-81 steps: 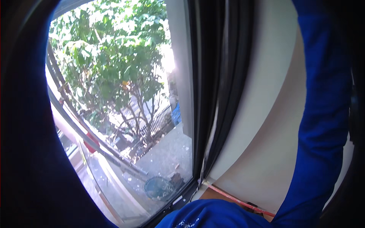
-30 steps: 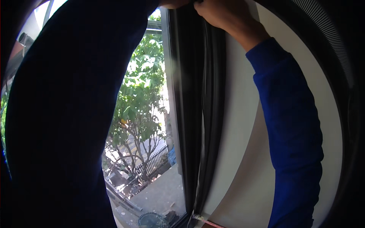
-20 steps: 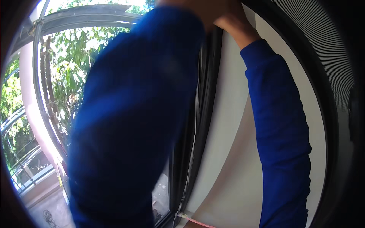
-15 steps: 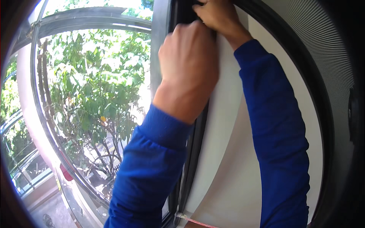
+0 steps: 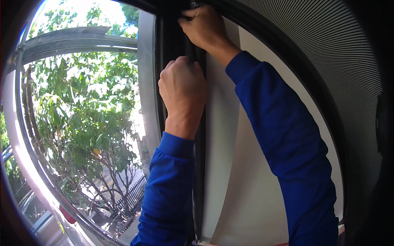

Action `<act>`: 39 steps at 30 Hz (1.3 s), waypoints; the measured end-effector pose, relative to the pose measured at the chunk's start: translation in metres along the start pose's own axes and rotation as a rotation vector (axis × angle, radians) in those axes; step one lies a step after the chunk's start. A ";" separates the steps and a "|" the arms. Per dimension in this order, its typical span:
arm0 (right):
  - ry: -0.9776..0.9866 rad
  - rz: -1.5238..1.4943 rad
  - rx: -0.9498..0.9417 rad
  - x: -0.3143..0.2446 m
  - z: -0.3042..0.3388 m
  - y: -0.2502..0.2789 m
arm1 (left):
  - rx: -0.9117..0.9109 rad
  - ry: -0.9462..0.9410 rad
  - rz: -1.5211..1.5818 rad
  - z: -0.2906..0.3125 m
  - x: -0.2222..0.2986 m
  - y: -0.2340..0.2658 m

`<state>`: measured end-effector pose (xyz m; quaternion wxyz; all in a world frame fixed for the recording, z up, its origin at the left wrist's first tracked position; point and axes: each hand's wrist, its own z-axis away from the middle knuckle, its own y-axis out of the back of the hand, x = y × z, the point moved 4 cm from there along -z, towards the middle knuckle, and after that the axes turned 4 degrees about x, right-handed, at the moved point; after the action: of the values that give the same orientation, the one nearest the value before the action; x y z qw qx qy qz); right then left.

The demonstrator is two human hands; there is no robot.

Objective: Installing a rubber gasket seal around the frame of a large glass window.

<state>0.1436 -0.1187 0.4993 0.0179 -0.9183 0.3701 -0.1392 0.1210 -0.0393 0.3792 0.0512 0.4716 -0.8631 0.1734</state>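
My left hand (image 5: 182, 92) is a closed fist, its back toward me, against the dark upright window frame (image 5: 172, 39). Whatever its fingers hold is hidden behind the knuckles. Higher up and to the right, my right hand (image 5: 206, 28) has its thumb and fingers bent together at the top of the same dark upright. A small dark part (image 5: 195, 5) shows just beyond those fingers, and I cannot make out what they grip. Both arms wear blue sleeves.
A window pane on the left shows a leafy bush (image 5: 86, 110) and a grey metal frame (image 5: 78, 43) outside. On the right, a black-edged mesh screen (image 5: 320, 45) curves around a pale wall (image 5: 254, 197). Low outside stands a dark fence (image 5: 133, 192).
The view has shifted, so the upright sits further left. My left fist appears lower and sharper than before. My right hand, at the upper edge earlier, shows more fully.
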 end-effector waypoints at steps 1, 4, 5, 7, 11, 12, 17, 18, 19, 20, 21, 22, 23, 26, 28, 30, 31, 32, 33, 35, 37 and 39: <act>0.004 0.019 0.003 0.003 -0.003 -0.001 | 0.020 -0.011 0.043 0.000 0.002 0.001; -0.200 -0.146 -0.074 0.018 -0.011 -0.009 | 0.034 0.019 0.052 0.002 0.005 0.002; -0.217 -0.155 -0.076 0.019 -0.011 -0.010 | 0.068 -0.006 0.076 0.003 0.003 0.002; -0.233 -0.155 -0.077 0.018 -0.013 -0.013 | 0.065 0.000 0.103 0.004 0.002 0.002; -0.263 -0.083 -0.119 -0.001 -0.025 -0.004 | 0.062 0.006 0.117 0.005 0.000 0.001; -0.362 -0.107 -0.235 -0.007 -0.025 -0.002 | 0.062 0.012 0.119 0.004 -0.001 0.001; -0.431 -0.164 -0.207 -0.008 -0.026 -0.003 | 0.042 0.055 0.104 0.005 0.006 0.002; -0.393 -0.077 -0.147 -0.006 -0.028 -0.003 | 0.043 0.055 0.109 0.005 0.007 0.003; -0.391 -0.075 -0.149 -0.008 -0.027 -0.003 | 0.033 0.063 0.108 0.005 0.006 0.003; -0.441 -0.184 -0.176 -0.008 -0.026 -0.003 | 0.023 0.071 0.107 0.006 0.005 0.003; -0.490 -0.293 -0.203 -0.008 -0.024 -0.004 | 0.023 0.072 0.110 0.005 0.004 0.004; -0.491 -0.284 -0.200 -0.001 -0.024 -0.007 | 0.019 0.072 0.120 0.005 0.005 0.003; -0.354 -0.148 -0.106 0.004 -0.025 -0.011 | 0.016 0.073 0.123 0.005 0.006 0.003; -0.321 -0.014 -0.052 0.001 -0.027 -0.016 | 0.012 0.078 0.138 0.006 0.001 0.005; -0.426 -0.016 -0.089 0.001 -0.022 -0.018 | 0.023 0.064 0.131 0.006 -0.004 0.005; -0.427 -0.066 -0.041 0.000 -0.016 -0.018 | 0.036 0.049 0.121 0.008 -0.008 0.005; -0.430 -0.072 -0.042 -0.001 -0.015 -0.019 | 0.026 0.054 0.112 0.008 -0.009 0.004; -0.459 -0.115 -0.054 -0.001 -0.013 -0.022 | 0.016 0.060 0.101 0.009 -0.011 0.004; -0.488 -0.159 -0.067 -0.001 -0.011 -0.025 | 0.015 0.059 0.093 0.009 -0.014 0.004; -0.319 0.034 0.145 0.067 -0.037 -0.054 | 0.004 0.028 0.179 0.005 0.020 -0.007; -0.179 0.150 0.284 0.060 -0.028 -0.068 | 0.020 0.021 0.135 0.006 0.003 -0.006; -0.397 -0.201 -0.122 -0.017 -0.010 -0.029 | 0.062 0.024 0.082 0.010 -0.025 0.006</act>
<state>0.1491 -0.0850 0.5083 0.0209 -0.9593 0.2739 0.0655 0.1301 -0.0200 0.3624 0.0397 0.4350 -0.8753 0.2076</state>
